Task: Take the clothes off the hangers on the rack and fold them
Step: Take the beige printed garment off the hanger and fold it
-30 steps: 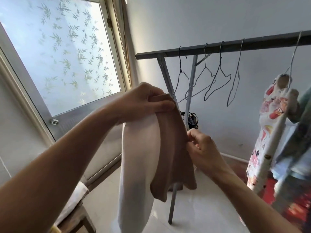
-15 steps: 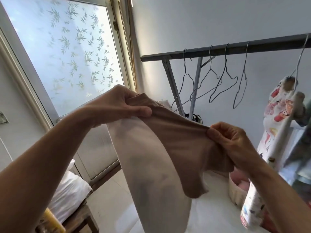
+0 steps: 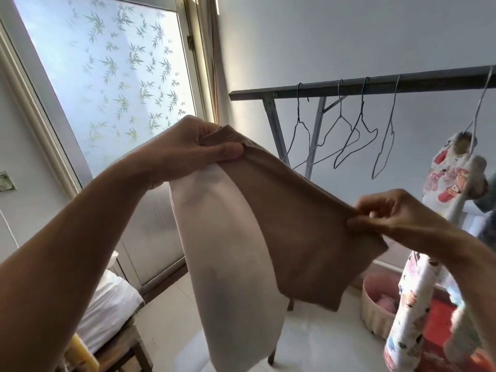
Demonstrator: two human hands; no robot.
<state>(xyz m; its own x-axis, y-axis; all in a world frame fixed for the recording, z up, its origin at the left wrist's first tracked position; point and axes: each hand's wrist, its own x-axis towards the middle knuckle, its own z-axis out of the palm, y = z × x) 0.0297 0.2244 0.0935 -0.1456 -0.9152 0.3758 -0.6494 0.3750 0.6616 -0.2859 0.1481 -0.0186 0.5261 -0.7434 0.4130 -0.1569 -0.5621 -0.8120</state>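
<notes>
A tan garment point(image 3: 295, 224) with a pale, cream-coloured part point(image 3: 228, 264) hangs stretched in front of me. My left hand point(image 3: 193, 146) grips its upper left corner, thumb on top. My right hand point(image 3: 389, 213) pinches its right edge, lower and to the right. Behind them runs the dark rack bar point(image 3: 375, 85) with several bare wire hangers point(image 3: 354, 140). At the far right a printed white garment point(image 3: 451, 183) hangs on a wire hanger point(image 3: 480, 103).
A frosted window with a leaf pattern point(image 3: 112, 76) fills the left. Below it a wooden stool point(image 3: 120, 347) carries white folded cloth point(image 3: 107, 299). A pink basket point(image 3: 375, 304) stands on the pale floor near a red mat point(image 3: 434, 326).
My hands have moved apart, the right one going right and down, so the tan garment went from bunched to stretched wide. The view has shifted left and upward.
</notes>
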